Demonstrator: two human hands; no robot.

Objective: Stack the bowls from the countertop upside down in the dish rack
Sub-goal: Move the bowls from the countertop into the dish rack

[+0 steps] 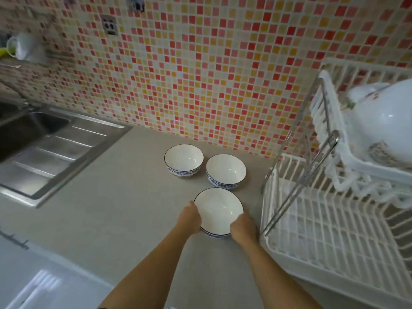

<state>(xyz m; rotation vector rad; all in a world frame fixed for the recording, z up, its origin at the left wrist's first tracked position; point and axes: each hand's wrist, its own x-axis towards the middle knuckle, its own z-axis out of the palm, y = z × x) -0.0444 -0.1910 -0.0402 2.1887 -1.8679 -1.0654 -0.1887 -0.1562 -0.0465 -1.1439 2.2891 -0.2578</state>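
Both hands, left hand [191, 216] and right hand [242, 226], cup the nearest bowl [219, 211] on the table [124, 197], fingers wrapped around its sides; lifting evenly before inverting it into the dish rack [312, 230] looks safest

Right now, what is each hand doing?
Left hand: closed on the nearest bowl, left side.
Right hand: closed on the same bowl, right side.
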